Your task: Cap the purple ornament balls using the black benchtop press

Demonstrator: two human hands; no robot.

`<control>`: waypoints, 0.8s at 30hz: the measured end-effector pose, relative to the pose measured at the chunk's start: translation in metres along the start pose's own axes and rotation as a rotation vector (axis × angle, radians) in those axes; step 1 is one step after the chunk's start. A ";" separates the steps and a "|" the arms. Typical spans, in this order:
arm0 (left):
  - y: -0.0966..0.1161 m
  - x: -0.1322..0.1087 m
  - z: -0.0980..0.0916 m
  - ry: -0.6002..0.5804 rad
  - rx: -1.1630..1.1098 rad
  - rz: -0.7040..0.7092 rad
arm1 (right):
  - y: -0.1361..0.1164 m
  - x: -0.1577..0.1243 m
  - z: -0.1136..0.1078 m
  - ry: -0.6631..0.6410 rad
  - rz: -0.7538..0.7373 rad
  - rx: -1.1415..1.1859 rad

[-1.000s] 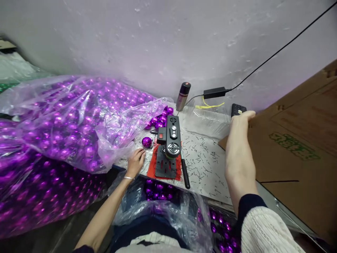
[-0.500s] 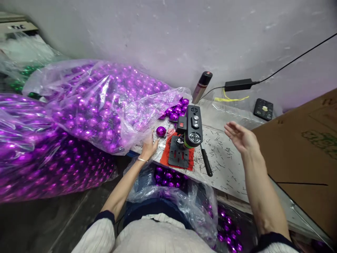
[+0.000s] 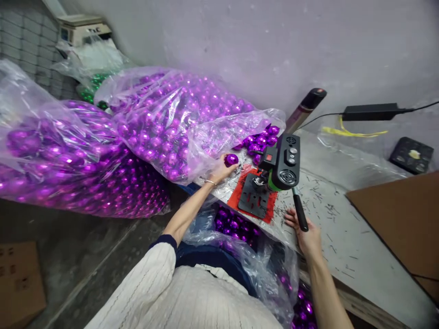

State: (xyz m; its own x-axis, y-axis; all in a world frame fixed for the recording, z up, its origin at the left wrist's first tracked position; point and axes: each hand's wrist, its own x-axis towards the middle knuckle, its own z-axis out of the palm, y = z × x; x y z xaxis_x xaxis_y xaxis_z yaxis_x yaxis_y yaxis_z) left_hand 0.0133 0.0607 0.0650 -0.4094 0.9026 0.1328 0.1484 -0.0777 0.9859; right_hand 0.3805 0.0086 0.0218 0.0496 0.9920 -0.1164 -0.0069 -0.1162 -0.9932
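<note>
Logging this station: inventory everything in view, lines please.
ball: 1, purple, in left hand
other balls: many, purple, beside machine, below table
large bags (purple balls): 2, clear, left
rear bag (green balls): 1, clear, rear
machine: 1, black, centre
cloth: 1, red, under machine
lever handle: 1, black, machine's right
bottle: 1, black-capped, behind machine
adapter: 1, black, by wall
strip: 1+, yellow, below adapter
square device: 1, black, right rear
boxes: 2, brown, right edge, lower left
pale box: 1, pale, upper left
lap plastic: 1+, clear, bottom centre
table: 1, pale, centre
left hand: 1, bare, holding ball
right hand: 1, bare, by lever handle
</note>
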 end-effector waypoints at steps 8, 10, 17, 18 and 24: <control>0.031 -0.066 0.003 -0.050 -0.783 -0.589 | 0.009 -0.013 0.009 0.096 -0.144 -0.114; 0.030 -0.077 0.008 -0.017 -0.842 -0.630 | 0.007 -0.014 0.012 0.094 -0.143 -0.143; 0.024 -0.090 0.018 -0.037 -0.743 -0.554 | 0.000 -0.016 0.017 0.080 -0.180 -0.220; 0.022 -0.091 0.019 -0.050 -0.715 -0.521 | -0.001 -0.017 0.018 0.075 -0.193 -0.235; 0.010 -0.093 0.023 -0.083 -0.494 -0.357 | 0.000 -0.023 0.022 0.069 -0.211 -0.275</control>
State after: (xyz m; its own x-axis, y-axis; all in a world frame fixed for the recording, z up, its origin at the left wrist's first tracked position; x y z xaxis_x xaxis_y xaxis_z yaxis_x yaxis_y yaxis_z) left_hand 0.0735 -0.0144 0.0607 -0.2829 0.9373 -0.2034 -0.4279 0.0664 0.9014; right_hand 0.3572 -0.0131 0.0244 0.0885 0.9910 0.1009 0.2791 0.0726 -0.9575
